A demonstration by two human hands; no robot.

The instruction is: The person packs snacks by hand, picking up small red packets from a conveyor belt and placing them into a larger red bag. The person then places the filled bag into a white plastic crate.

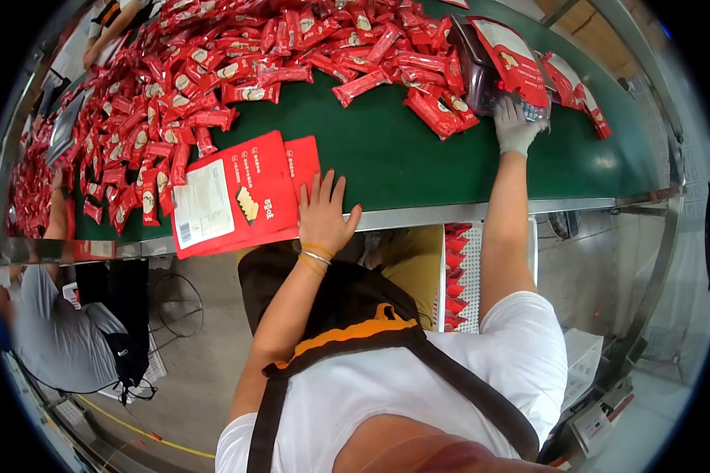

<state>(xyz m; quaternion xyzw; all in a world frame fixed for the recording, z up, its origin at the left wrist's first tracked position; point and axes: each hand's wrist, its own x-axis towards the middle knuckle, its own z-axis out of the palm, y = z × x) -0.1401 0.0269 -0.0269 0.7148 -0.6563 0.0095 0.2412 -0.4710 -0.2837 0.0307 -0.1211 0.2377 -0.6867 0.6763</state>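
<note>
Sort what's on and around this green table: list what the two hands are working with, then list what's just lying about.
In hand:
- left hand flat on the stack of large red pouches
- gloved right hand at the scale, red pouch lying on it

Lying about:
- heap of small red packets on the green table
- co-worker at left

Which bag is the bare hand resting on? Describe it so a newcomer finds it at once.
Start at the green table and follow its near metal edge to the left hand. It rests flat on the stack of large flat red bags there. The top bag bears a white label with a barcode and is far larger than the small red packets heaped behind it.
</note>
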